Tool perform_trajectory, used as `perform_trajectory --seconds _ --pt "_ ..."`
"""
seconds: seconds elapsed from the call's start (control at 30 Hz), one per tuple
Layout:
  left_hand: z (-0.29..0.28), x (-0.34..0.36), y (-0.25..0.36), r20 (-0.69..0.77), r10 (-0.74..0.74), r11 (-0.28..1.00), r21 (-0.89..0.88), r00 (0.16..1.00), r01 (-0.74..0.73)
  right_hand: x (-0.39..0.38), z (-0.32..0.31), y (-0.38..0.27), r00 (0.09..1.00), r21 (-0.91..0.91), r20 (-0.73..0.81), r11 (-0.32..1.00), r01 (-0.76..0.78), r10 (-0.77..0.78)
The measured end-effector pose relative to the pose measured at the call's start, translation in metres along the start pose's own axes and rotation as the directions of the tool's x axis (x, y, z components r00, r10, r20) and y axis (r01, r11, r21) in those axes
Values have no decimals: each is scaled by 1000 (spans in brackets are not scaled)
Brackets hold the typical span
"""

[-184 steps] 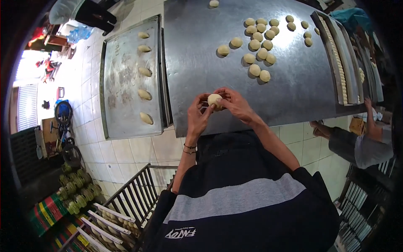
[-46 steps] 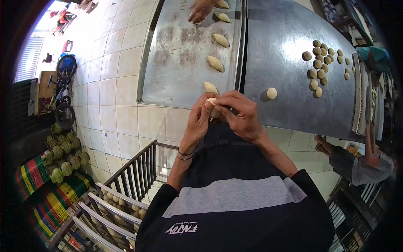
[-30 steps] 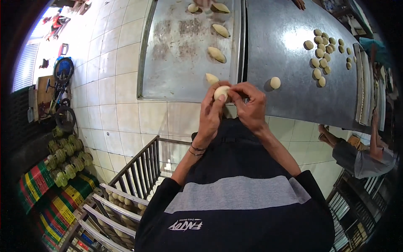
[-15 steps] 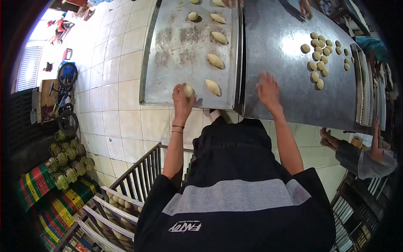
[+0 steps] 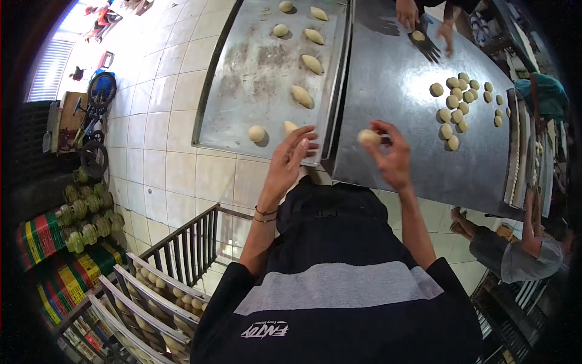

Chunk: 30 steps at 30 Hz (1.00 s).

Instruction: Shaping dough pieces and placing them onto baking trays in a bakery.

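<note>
In my right hand (image 5: 394, 159), pinched between thumb and fingers, is a round dough ball (image 5: 368, 137), held above the near left part of the metal table (image 5: 388, 97). My left hand (image 5: 289, 159) is over the near right corner of the baking tray (image 5: 236, 103), its fingers extended and nothing visible in them. Just beyond its fingers a pale dough piece (image 5: 290, 127) is partly hidden. Left of that hand a dough ball (image 5: 257, 133) rests on the tray. Pointed oval dough pieces (image 5: 302, 96) form a row along the tray's right side.
Several dough balls (image 5: 456, 102) cluster on the table's right half. At its far edge another person's hands (image 5: 407, 13) work near a dough piece (image 5: 418, 36). A rack with trays of dough (image 5: 159, 285) stands at lower left. Another person (image 5: 528, 255) is at the right.
My left hand has left the dough ball at the tray's near edge and moved right. My right hand, earlier flat over the table, now holds a dough ball.
</note>
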<state>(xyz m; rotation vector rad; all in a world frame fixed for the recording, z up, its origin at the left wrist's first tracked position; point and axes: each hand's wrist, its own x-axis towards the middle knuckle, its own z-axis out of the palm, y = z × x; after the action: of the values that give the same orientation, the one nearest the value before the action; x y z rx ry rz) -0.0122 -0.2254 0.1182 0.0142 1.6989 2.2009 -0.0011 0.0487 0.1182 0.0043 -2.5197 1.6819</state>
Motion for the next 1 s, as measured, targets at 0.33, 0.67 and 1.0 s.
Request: perform_trajectory --seconds 0.33,0.67,1.0 --pt "94 -22 28 -175 138 983 -97 975 -156 2 -8 -65 924 165 158 932 323 -348" --pt "122 -43 10 -244 189 962 -151 951 -229 -11 -22 -71 928 369 349 930 -4 -134" --pt "118 -52 38 25 385 901 208 923 -381 -8 -23 -102 856 133 397 944 301 -329"
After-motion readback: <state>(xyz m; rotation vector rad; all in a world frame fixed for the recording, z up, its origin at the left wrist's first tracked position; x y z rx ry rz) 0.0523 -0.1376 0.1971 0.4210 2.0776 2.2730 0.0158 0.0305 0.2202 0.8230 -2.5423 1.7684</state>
